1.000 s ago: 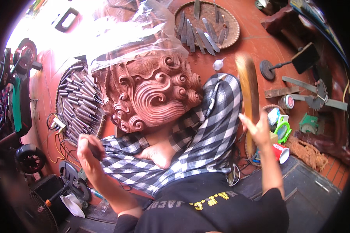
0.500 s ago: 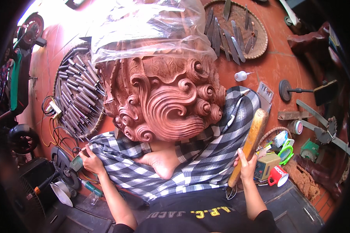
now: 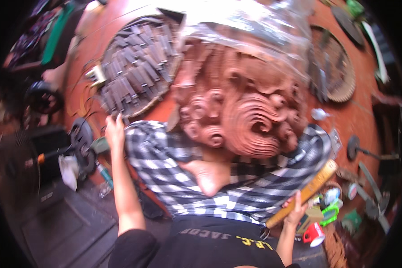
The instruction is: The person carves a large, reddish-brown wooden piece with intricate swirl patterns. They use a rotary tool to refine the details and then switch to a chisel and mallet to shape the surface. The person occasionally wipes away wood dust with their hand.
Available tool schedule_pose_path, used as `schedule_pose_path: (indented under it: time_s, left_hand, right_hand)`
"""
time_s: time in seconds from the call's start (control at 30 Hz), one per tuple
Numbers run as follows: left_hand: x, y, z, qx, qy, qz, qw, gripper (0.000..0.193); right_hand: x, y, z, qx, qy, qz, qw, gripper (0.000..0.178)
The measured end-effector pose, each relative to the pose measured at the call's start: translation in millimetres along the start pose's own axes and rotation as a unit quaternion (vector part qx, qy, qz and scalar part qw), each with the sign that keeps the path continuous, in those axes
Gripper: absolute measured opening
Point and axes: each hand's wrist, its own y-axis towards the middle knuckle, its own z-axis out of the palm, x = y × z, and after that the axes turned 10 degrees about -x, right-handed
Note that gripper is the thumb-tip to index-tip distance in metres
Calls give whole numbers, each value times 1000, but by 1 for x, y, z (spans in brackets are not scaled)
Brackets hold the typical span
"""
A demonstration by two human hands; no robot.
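My left hand [image 3: 115, 130] reaches to the near edge of a round woven basket [image 3: 155, 107] full of chisels [image 3: 136, 62]. Its fingers look stretched out and apart, slightly blurred, with nothing visible in them. In my right hand [image 3: 295, 211] is a thick wooden mallet [image 3: 316, 182], club-shaped and slanting up and away over my right thigh. A reddish-brown wood carving [image 3: 250, 114] with deep curls and waves stands between my legs. Clear plastic sheeting [image 3: 254, 29] covers its far part.
A second woven basket [image 3: 350, 85] with flat blades lies at far right. By my right side are a red mug [image 3: 314, 233], a green-handled item [image 3: 329, 215] and a small white bottle [image 3: 319, 114]. A green power tool [image 3: 100, 145], cables and a fan [image 3: 20, 156] stand at left.
My left hand has left the green power tool and moved forward to the chisel basket. The view has swung left. The mallet stays in my right hand, now tilted further to the right.
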Motion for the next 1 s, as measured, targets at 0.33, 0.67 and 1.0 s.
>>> schedule_pose_path:
  time_s: [0.33, 0.67, 1.0]
  left_hand:
    - [61, 150, 150, 95, -173, -95, 976, 45]
    - [23, 57, 78, 11, 6, 88, 996, 61]
    - [28, -38, 21, 93, -100, 59, 989, 38]
  right_hand:
    - [-42, 42, -44, -35, -80, -124, 988, 43]
    - [-116, 29, -61, -30, -296, -154, 942, 33]
    - [-38, 10, -41, -24, -88, 30, 995, 46]
